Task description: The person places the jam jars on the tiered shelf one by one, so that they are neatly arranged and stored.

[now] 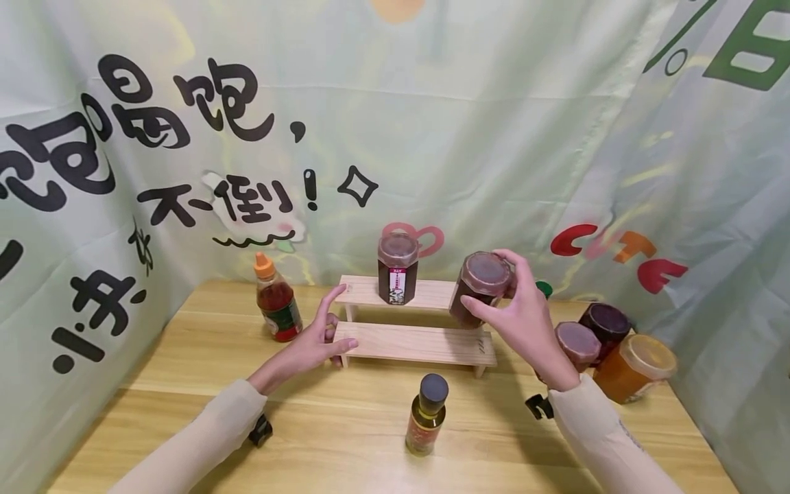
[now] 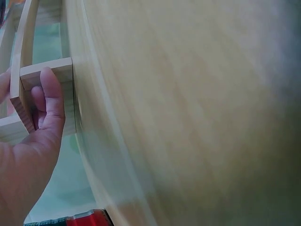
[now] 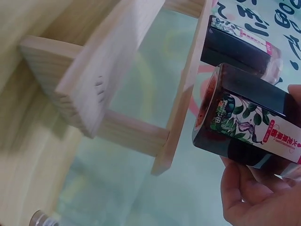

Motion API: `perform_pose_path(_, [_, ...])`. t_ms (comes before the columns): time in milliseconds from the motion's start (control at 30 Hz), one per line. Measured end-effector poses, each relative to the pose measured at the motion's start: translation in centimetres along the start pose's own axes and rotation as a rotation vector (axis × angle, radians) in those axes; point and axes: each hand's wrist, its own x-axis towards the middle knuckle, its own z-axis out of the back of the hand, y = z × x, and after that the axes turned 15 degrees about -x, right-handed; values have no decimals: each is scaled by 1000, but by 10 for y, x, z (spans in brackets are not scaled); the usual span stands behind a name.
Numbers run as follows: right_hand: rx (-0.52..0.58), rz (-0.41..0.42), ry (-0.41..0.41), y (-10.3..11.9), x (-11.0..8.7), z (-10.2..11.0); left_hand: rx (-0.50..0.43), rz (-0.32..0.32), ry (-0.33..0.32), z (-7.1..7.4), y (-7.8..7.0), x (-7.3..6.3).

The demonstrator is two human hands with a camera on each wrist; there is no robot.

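Printed fabric is backing the table [image 1: 185, 357]; the right hand [image 1: 524, 319] is gripping a dark jar [image 1: 478, 288], probably heavy, breakable glass, by its sides above the wooden rack [image 1: 420, 341], which the left hand's [image 1: 315, 339] straight fingers are steadying.

The dark jam jar [image 1: 478, 291], faceted glass with a reddish-brown lid and a leafy label, is held tilted in the right hand [image 1: 524, 322], with its base at the right end of the upper step of the wooden two-step rack [image 1: 420, 343]. The rack is pale wood and stands on the worktop [image 1: 345, 425]. The left hand [image 1: 315, 343] rests on the rack's left end, thumb on the lower step's edge.
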Motion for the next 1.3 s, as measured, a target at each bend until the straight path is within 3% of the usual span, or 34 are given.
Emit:
perform_pose_path(567, [82, 11, 81, 3, 33, -28, -27, 0, 3, -5, 5, -3])
perform_pose_path(1100, [51, 22, 176, 8, 50, -23, -18, -6, 7, 0, 0, 1])
perform_pose_path(1300, [87, 14, 201, 10, 50, -22, -28, -9, 5, 0, 0, 1])
